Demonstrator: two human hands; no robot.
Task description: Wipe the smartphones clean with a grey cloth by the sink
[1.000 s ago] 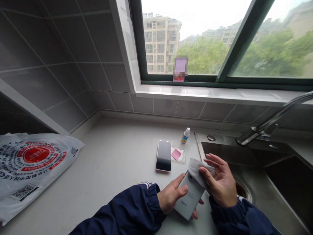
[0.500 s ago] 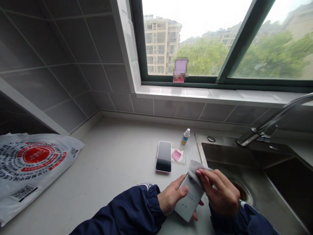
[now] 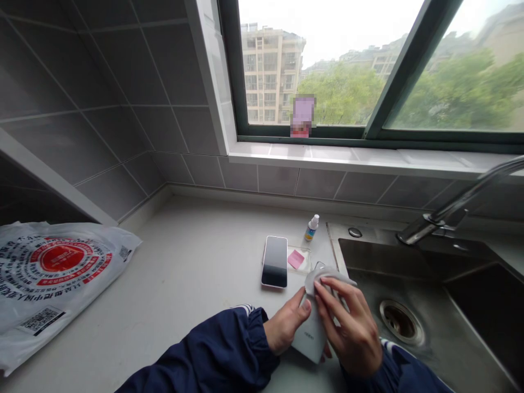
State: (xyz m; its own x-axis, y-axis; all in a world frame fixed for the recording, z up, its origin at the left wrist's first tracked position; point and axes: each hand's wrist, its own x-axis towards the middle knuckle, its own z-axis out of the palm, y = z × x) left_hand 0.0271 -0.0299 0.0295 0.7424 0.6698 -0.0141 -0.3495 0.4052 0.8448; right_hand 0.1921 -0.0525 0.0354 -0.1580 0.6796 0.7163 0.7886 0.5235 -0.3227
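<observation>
My left hand (image 3: pixel 286 327) grips a white phone (image 3: pixel 308 337) by its lower part, back side up, just above the counter's front edge. My right hand (image 3: pixel 350 327) presses a grey cloth (image 3: pixel 323 275) onto the phone's upper end, fingers flat over it. A second phone (image 3: pixel 274 261) lies screen up on the counter behind them. Beside it sits a clear case holding a pink slip (image 3: pixel 295 258), and a small dropper bottle (image 3: pixel 311 227) stands further back.
A steel sink (image 3: pixel 429 284) with a drain (image 3: pixel 400 321) and a long tap (image 3: pixel 454 207) fills the right side. A printed white plastic bag (image 3: pixel 53 278) lies at the left. Grey tiled walls and a window ledge (image 3: pixel 347 158) close off the back.
My right hand has slid left and up along the phone with the cloth, now covering the phone's upper end. The phone has tilted more upright in my left hand.
</observation>
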